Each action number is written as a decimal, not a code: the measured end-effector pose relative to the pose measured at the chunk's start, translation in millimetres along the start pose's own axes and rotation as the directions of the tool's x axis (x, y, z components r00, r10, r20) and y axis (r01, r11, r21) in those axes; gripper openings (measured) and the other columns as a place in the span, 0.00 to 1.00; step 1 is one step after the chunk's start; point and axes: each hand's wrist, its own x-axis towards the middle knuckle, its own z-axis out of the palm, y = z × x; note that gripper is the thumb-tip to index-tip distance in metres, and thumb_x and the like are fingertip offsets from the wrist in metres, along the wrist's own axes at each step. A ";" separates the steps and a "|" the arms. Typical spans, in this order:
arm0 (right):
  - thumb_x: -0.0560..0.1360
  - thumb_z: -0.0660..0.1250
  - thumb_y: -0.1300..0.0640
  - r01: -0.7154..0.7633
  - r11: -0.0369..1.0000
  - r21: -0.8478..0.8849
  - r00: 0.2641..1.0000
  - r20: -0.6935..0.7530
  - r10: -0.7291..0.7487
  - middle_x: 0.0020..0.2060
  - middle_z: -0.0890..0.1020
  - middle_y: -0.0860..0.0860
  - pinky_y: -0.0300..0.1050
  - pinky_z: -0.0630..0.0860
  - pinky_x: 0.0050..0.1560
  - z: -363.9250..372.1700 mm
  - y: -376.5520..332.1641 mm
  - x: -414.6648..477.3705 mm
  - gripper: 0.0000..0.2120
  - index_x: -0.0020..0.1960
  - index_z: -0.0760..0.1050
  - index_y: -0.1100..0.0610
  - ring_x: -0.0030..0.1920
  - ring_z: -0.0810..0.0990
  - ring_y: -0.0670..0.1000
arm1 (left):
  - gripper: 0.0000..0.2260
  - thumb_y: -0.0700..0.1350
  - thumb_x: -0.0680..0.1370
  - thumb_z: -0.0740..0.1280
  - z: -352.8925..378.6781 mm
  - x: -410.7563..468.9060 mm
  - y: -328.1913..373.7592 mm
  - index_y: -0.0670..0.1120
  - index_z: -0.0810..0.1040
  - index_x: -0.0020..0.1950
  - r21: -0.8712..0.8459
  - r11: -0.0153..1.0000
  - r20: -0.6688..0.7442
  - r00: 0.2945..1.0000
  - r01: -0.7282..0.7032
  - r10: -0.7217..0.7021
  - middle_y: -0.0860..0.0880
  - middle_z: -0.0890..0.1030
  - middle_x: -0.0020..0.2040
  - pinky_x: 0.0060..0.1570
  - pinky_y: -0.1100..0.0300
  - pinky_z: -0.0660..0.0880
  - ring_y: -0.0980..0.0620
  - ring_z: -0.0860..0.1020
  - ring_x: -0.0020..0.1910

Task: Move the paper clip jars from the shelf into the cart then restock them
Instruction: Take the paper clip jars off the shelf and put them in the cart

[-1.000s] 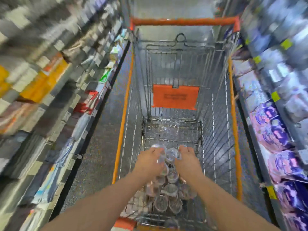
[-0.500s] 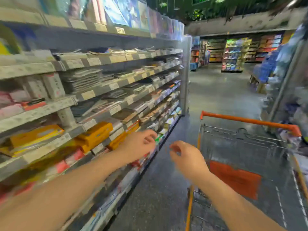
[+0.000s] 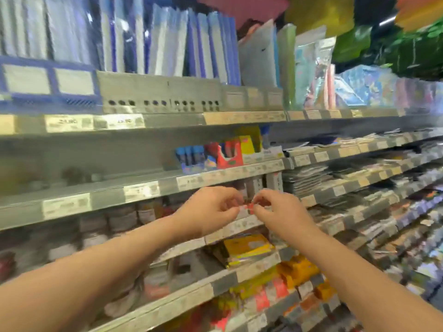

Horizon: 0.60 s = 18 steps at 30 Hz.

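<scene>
Paper clip jars cannot be picked out for sure, since the frame is motion-smeared. Blurred squat labelled containers (image 3: 122, 218) stand in a row on the shelf (image 3: 143, 190) level left of the hands, under its front rail, but I cannot tell if they are the jars. The left hand (image 3: 211, 209) and right hand (image 3: 280, 214) are both raised in front of the shelf edge, close together but not touching, with bare forearms coming in from the bottom corners. Left grip: fingers curled, thumb and fingertips near each other. Right grip: the same, fingers curled inward toward the left hand. A small red-and-white tag (image 3: 249, 208) shows in the gap between the two hands at the shelf's front rail. I cannot tell whether either grip pinches it or is just in front of it, and no jar is visibly held. On the top level, blue and white folders (image 3: 167, 44) stand upright. On the next level down, a pack of blue tubes (image 3: 191, 155) is just beside a red box (image 3: 229, 154), both at the front edge. Below the hands are yellow packs (image 3: 247, 246), and lower right of them orange packs (image 3: 297, 269). Stacks of flat packets (image 3: 311, 178) fill the right-hand section, and pale price labels (image 3: 141, 191) run along every rail.
</scene>
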 end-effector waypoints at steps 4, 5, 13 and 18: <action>0.74 0.63 0.54 0.166 0.983 0.081 0.985 0.029 -0.169 0.43 0.81 0.47 0.45 0.73 0.47 46.5 -53.6 61.0 0.06 0.50 0.77 0.50 0.48 0.78 0.49 | 0.10 0.48 0.73 0.63 -41.0 -11.5 -64.7 0.50 0.80 0.52 0.093 0.988 -0.123 0.986 0.125 -0.113 0.51 0.82 0.46 0.45 0.60 0.72 0.54 0.77 0.42; 0.74 0.63 0.54 0.204 0.975 0.091 0.977 0.039 -0.208 0.43 0.81 0.47 0.45 0.72 0.47 56.7 -66.2 74.6 0.06 0.50 0.77 0.50 0.48 0.78 0.49 | 0.09 0.47 0.74 0.63 -49.8 -13.8 -79.6 0.49 0.80 0.52 0.105 0.982 -0.144 0.979 0.159 -0.143 0.51 0.82 0.46 0.46 0.60 0.72 0.54 0.77 0.42; 0.75 0.63 0.55 0.505 0.832 0.231 0.830 0.135 -0.541 0.46 0.81 0.47 0.44 0.72 0.52 117.4 -152.2 183.3 0.08 0.52 0.77 0.51 0.50 0.77 0.48 | 0.08 0.48 0.76 0.64 -129.7 -24.7 -181.2 0.54 0.78 0.53 0.254 0.872 -0.243 0.900 0.419 -0.361 0.56 0.81 0.44 0.43 0.66 0.69 0.57 0.76 0.42; 0.76 0.61 0.53 0.607 0.770 0.196 0.701 0.324 -0.636 0.44 0.77 0.44 0.40 0.68 0.45 150.7 -198.7 244.9 0.04 0.48 0.74 0.47 0.46 0.73 0.47 | 0.12 0.52 0.76 0.64 -175.2 -42.4 -245.1 0.55 0.75 0.59 0.318 0.719 -0.180 0.784 0.617 -0.593 0.56 0.79 0.48 0.49 0.63 0.71 0.56 0.76 0.49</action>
